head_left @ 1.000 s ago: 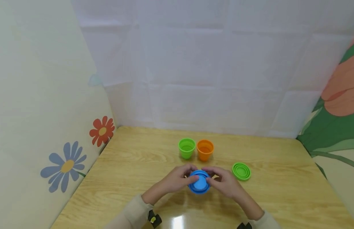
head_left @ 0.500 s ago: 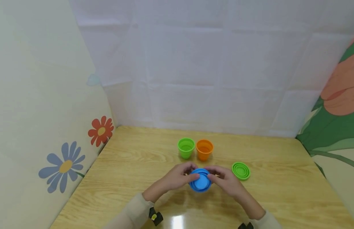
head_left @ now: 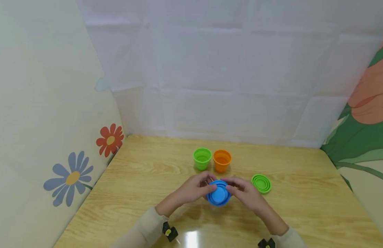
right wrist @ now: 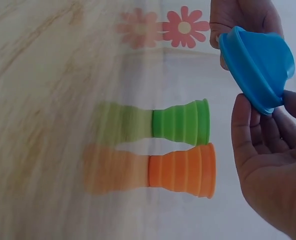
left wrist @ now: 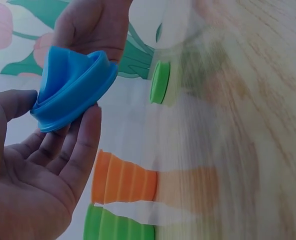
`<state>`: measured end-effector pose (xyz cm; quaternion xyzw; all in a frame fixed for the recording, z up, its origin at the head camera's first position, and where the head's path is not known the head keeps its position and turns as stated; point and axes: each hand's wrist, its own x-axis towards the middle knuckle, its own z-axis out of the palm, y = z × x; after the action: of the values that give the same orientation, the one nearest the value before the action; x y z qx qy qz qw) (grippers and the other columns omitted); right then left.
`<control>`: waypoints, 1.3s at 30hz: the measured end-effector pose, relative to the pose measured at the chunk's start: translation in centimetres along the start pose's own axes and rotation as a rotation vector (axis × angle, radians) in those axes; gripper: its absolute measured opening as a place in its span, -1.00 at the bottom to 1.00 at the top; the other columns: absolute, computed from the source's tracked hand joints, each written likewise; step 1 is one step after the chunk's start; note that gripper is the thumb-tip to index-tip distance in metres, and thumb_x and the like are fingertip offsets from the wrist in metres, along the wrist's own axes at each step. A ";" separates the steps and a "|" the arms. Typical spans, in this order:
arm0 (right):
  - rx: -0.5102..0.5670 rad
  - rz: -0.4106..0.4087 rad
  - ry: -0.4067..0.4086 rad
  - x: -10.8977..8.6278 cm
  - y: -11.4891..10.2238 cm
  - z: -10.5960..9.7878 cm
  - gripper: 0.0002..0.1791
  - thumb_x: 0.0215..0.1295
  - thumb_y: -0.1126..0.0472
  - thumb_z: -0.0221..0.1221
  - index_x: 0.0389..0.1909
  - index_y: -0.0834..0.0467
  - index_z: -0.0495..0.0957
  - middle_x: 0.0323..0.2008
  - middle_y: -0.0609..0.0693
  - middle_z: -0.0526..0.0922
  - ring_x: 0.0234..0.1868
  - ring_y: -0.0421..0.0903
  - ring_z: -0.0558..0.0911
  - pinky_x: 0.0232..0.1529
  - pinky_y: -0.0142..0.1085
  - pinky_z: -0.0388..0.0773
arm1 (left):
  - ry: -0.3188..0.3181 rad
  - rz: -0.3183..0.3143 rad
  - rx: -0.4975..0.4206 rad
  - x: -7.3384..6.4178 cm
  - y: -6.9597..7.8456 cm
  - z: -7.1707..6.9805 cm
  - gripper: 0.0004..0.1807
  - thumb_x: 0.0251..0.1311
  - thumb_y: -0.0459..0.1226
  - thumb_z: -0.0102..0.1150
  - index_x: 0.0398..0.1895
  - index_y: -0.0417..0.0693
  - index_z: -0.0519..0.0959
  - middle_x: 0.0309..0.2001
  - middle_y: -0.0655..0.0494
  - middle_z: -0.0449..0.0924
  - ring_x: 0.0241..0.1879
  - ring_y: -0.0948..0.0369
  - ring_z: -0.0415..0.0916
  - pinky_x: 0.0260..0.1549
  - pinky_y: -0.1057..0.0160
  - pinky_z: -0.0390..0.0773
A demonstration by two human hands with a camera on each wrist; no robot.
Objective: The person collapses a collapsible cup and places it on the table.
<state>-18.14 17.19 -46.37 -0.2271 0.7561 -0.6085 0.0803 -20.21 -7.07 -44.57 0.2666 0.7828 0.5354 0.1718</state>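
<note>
A blue collapsible cup [head_left: 219, 195] is held above the table between both hands, partly folded, its inner rings pushed out unevenly on the near side. My left hand [head_left: 196, 187] pinches its left edge, thumb on the near face and fingers behind. On the opposite edge, my right hand [head_left: 248, 194] pinches it likewise. In the left wrist view the blue cup [left wrist: 73, 90] is tilted, with a lopsided bulge above its rim. From the right wrist, the blue cup [right wrist: 260, 67] shows its rim at the left and the bulge at the right.
Behind the hands, a green cup [head_left: 202, 159] and an orange cup [head_left: 222, 161] stand expanded side by side on the wooden table [head_left: 142, 172]. A flattened green cup [head_left: 261, 184] lies to the right. A white cloth [head_left: 210, 69] hangs along the back edge.
Both hands have shifted slightly right and up in the head view with the blue cup still between them. The other cups stay where they were on the table.
</note>
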 end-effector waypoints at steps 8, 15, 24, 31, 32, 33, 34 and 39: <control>0.036 0.042 0.023 0.3 -0.4 0.1 -0.59 0.56 0.17 0.08 0.25 0.35 0.49 0.14 0.31 0.60 0.03 -0.22 0.65 0.02 -0.33 0.65 | 0.000 0.007 -0.021 0.1 0.1 0.2 -0.73 0.51 -0.21 0.07 0.09 -0.20 0.46 -0.13 -0.04 0.57 -0.30 0.21 0.61 -0.29 -0.05 0.74; 0.059 0.037 0.007 0.3 -0.3 0.1 -0.59 0.56 0.20 0.07 0.25 0.37 0.48 0.12 0.35 0.60 -0.05 -0.17 0.66 -0.07 -0.28 0.68 | 0.013 -0.038 -0.077 -0.1 0.2 0.1 -0.75 0.52 -0.20 0.06 0.06 -0.20 0.44 -0.15 -0.05 0.54 -0.21 0.15 0.59 -0.24 -0.07 0.74; 0.003 0.038 0.010 0.4 -0.1 0.2 -0.61 0.54 0.17 0.10 0.21 0.33 0.54 0.13 0.28 0.63 0.02 -0.17 0.65 -0.01 -0.33 0.64 | -0.019 -0.047 -0.049 0.1 0.1 0.2 -0.73 0.51 -0.19 0.07 0.03 -0.23 0.53 -0.24 0.02 0.59 -0.29 0.20 0.61 -0.33 -0.07 0.74; 0.107 0.042 0.007 0.4 0.1 0.2 -0.54 0.57 0.20 0.06 0.34 0.37 0.40 0.15 0.38 0.56 0.01 -0.19 0.65 -0.02 -0.29 0.67 | 0.014 -0.014 -0.109 0.0 0.5 0.0 -0.76 0.55 -0.29 -0.02 0.11 -0.28 0.43 -0.09 -0.11 0.54 -0.18 0.13 0.63 -0.25 -0.06 0.75; 0.104 0.034 0.009 0.4 0.1 0.2 -0.55 0.56 0.20 0.07 0.33 0.37 0.41 0.16 0.38 0.56 0.02 -0.20 0.65 -0.01 -0.30 0.66 | 0.010 -0.015 -0.109 0.0 0.5 0.0 -0.76 0.54 -0.29 -0.02 0.11 -0.28 0.42 -0.09 -0.11 0.54 -0.18 0.13 0.64 -0.24 -0.07 0.74; 0.098 0.033 0.009 0.4 0.0 0.1 -0.55 0.56 0.20 0.07 0.32 0.36 0.42 0.17 0.37 0.56 0.03 -0.22 0.64 0.00 -0.31 0.65 | 0.002 -0.019 -0.109 0.0 0.5 0.0 -0.76 0.53 -0.30 0.00 0.11 -0.28 0.43 -0.08 -0.11 0.54 -0.19 0.14 0.64 -0.24 -0.08 0.74; 0.085 0.032 0.010 0.4 0.0 0.1 -0.56 0.56 0.19 0.07 0.32 0.36 0.44 0.19 0.36 0.56 0.05 -0.24 0.64 0.03 -0.33 0.64 | -0.010 -0.025 -0.113 0.0 0.5 0.0 -0.76 0.52 -0.30 0.03 0.11 -0.27 0.44 -0.09 -0.10 0.54 -0.21 0.14 0.64 -0.23 -0.09 0.74; 0.027 0.060 0.013 0.2 -0.4 -0.1 -0.57 0.54 0.14 0.11 0.28 0.30 0.51 0.21 0.27 0.59 0.10 -0.23 0.62 0.09 -0.40 0.57 | -0.085 -0.038 -0.124 0.0 0.6 -0.3 -0.74 0.47 -0.25 0.14 0.09 -0.20 0.50 -0.11 -0.01 0.57 -0.26 0.17 0.67 -0.21 -0.17 0.72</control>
<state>-18.29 17.11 -45.93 -0.1991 0.7549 -0.6174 0.0964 -20.19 -7.10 -43.89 0.2631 0.7450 0.5676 0.2314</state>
